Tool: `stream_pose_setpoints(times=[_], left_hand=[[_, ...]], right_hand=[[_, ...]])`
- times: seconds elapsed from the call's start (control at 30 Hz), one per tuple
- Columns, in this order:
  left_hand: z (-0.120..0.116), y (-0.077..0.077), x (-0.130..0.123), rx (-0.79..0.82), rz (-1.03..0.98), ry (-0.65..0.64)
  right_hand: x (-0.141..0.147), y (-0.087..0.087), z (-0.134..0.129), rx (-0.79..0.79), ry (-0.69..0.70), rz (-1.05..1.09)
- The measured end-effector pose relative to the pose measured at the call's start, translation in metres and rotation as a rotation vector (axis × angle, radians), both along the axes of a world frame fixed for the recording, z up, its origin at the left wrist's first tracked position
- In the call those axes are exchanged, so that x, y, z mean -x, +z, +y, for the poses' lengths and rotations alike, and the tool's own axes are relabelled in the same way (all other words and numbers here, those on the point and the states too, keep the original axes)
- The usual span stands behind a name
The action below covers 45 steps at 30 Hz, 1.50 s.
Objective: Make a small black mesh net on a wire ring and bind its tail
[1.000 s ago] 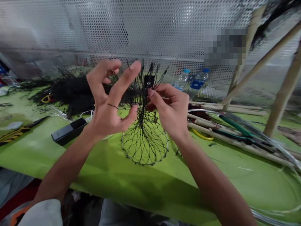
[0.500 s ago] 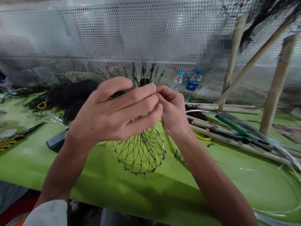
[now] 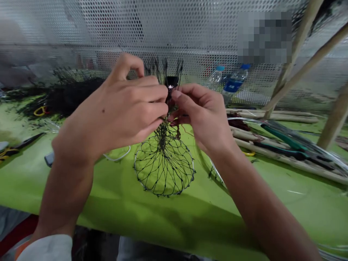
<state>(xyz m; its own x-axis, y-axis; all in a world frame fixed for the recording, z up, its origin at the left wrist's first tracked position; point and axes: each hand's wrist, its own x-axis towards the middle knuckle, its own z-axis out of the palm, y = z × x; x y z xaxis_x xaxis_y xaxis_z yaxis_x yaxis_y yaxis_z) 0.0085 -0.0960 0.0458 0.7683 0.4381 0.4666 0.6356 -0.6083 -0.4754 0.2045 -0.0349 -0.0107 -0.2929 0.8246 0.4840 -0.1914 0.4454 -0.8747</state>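
Observation:
A black knotted net (image 3: 164,170) is spread over a round wire hoop low in the middle, and its strands gather upward into a bunch between my hands. My left hand (image 3: 122,108) has its fingers curled around the left side of the bunch, thumb raised. From the right, my right hand (image 3: 203,112) pinches at the bunch with thumb and fingers; what lies between the fingertips is too small to make out. Dark red thread (image 3: 178,132) hangs just below the right fingertips. Loose strand ends (image 3: 165,67) fan out above, beside a small black object (image 3: 172,81).
Behind the green table (image 3: 122,210) stands a perforated metal sheet (image 3: 116,29). Two bottles, one of them labelled blue (image 3: 233,85), stand behind my right hand. Green-handled pliers (image 3: 282,137) and wooden sticks lie right; black netting (image 3: 73,96) and yellow-handled pliers (image 3: 16,148) lie left.
My hands have moved slightly apart, showing more of the gathered strands and the red thread. My left fingers are more curled. The view has shifted a little, moving the bottles right and up.

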Motion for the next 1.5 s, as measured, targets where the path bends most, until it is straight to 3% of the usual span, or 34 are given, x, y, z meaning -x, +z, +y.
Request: stream_pose_setpoints(times=[0.23,0.4,0.57,0.87,1.2,1.37,1.5], left_hand=[[0.014,-0.007,0.013,0.201,-0.14,0.037],[0.014,-0.008,0.013,0.288,-0.217,0.115],[0.012,-0.004,0.01,0.385,-0.268,0.143],[0.013,-0.008,0.013,0.17,-0.085,0.159],[0.003,0.004,0.006,0.254,-0.206,0.058],[0.003,0.0,0.004,0.177,-0.182,0.029],[0.004,-0.003,0.006,0.237,-0.242,0.011]], right_hand=[[0.002,-0.007,0.0,-0.191,0.007,-0.083],[0.0,-0.014,0.004,-0.208,0.119,-0.159],[0.002,-0.014,0.002,-0.198,0.108,-0.145],[0.005,-0.017,0.003,-0.177,0.104,-0.051],[-0.006,-0.017,-0.004,-0.237,0.04,-0.004],[-0.009,-0.014,-0.015,-0.276,0.043,-0.051],[-0.008,-0.012,-0.018,-0.328,0.061,-0.067]])
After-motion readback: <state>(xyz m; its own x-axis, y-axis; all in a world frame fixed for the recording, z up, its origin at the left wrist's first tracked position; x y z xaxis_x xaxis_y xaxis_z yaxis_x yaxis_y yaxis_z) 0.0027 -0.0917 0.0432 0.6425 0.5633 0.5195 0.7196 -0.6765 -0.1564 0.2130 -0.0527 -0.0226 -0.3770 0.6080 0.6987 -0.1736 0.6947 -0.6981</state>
